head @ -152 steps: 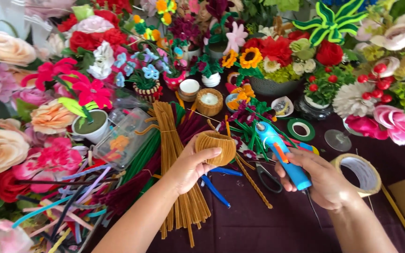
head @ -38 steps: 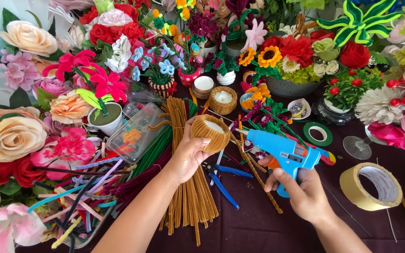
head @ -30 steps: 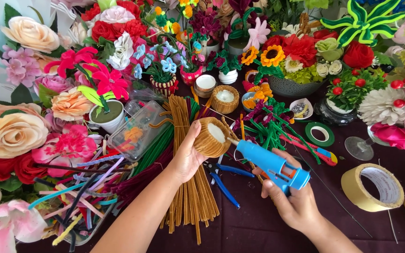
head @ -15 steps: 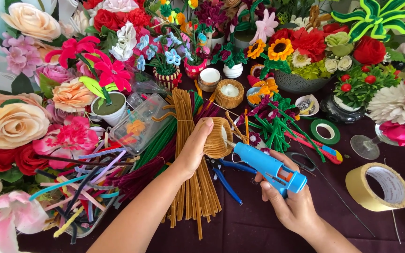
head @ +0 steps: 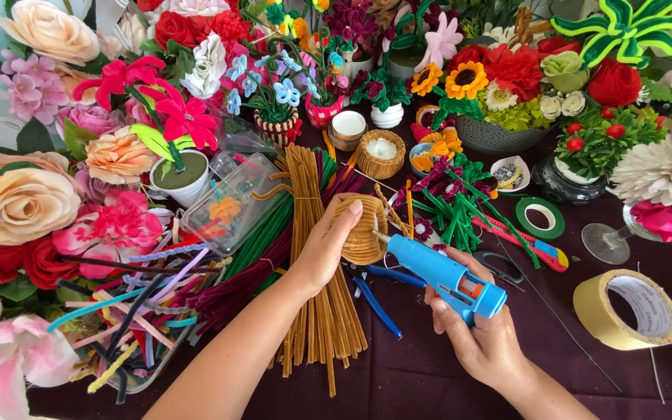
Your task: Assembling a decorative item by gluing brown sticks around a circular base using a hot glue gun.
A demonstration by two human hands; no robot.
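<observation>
While both hands meet over the dark purple tablecloth (head: pixel 429 389), the scene reads like this:

Left hand: the left hand (head: pixel 327 247) is closed around a small tan basket wound from fuzzy craft stems (head: pixel 361 229), thumb on top and fingers wrapped behind it, holding it tilted on its side.

Right hand: the right hand (head: pixel 485 342) grips a light blue plastic glue gun (head: pixel 445 276) by its handle; the nozzle tip points left and touches, or very nearly touches, the lower right rim of the basket.

Basket position: it sits in the air just above the table's middle, over the top of a long bundle of mustard-brown fuzzy stems (head: pixel 316 311) that lies lengthwise on the cloth.

Beneath the hands: blue-handled pliers (head: pixel 375 303) lie on the cloth just right of the bundle.

Left side: a clear plastic box (head: pixel 231 204) rests near a loose heap of multicoloured fuzzy stems (head: pixel 141 311), with large handmade roses around them.

Right side: a wide roll of beige tape (head: pixel 635 307) lies flat, well apart from the glue gun; a smaller green tape roll (head: pixel 540 218) and a red utility knife (head: pixel 519 243) lie between it and the hands.

Back edge: potted handmade flowers crowd the rear, among them orange-yellow sunflowers (head: pixel 453 78).
</observation>
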